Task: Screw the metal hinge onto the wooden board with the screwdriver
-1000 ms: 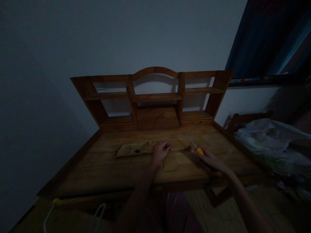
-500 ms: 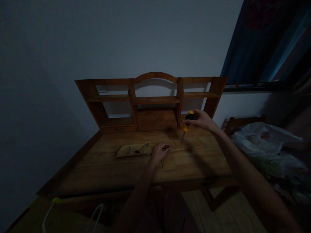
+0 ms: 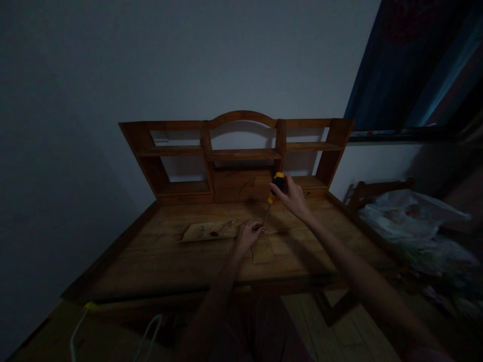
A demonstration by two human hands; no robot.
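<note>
A yellow-and-black screwdriver [image 3: 278, 182] is gripped by its handle in my right hand [image 3: 293, 197]. Its shaft slants down to the left, and the tip is close beside the fingers of my left hand [image 3: 248, 235]. Those fingers are closed on a small dark object [image 3: 257, 228], too dim and small to name. Left of that hand lies a rough, broken-edged wooden board [image 3: 207, 231]. Just in front of the hand, a small flat square piece [image 3: 263, 251] rests on the wooden desk [image 3: 151, 256].
A wooden shelf unit [image 3: 243, 156] stands along the desk's back edge against the wall. To the right, plastic bags [image 3: 407, 211] sit by a wooden chair back [image 3: 377, 188]. A white cord [image 3: 77, 332] hangs at the lower left. The room is dim.
My right hand has moved left with the screwdriver, bringing its tip down to the fingers of my left hand. My left hand has stayed almost in place.
</note>
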